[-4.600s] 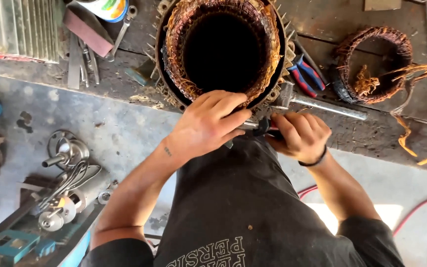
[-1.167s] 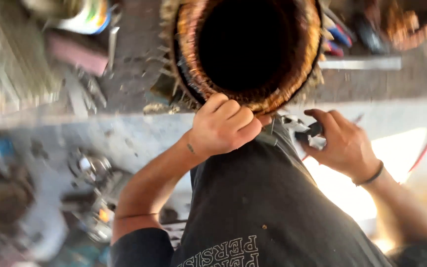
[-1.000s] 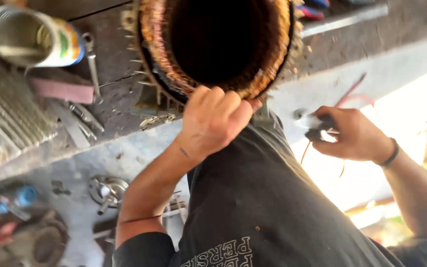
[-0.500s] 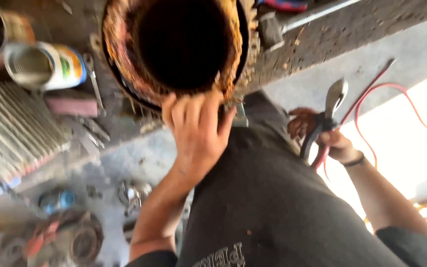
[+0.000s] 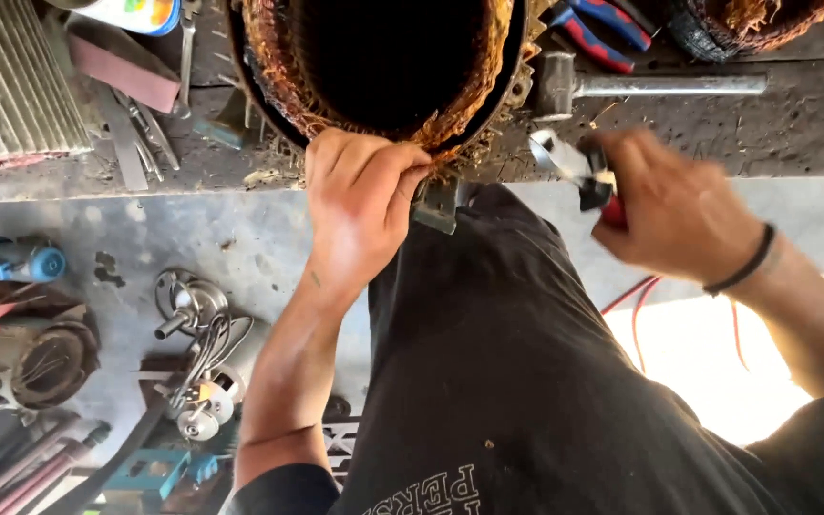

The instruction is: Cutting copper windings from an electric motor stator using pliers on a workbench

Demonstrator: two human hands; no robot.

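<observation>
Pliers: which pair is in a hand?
The red-handled pliers, blurred in the right hand. The blue-and-red pliers lie untouched on the bench above the hammer.

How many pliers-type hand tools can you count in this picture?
2. One pair of red-handled cutting pliers is in the right hand. One pair of blue-and-red-handled pliers lies on the bench above the hammer. Clutter may hide more.

Bright daylight; glare patch low right; right hand (image 5: 679, 205) motion-blurred.
</observation>
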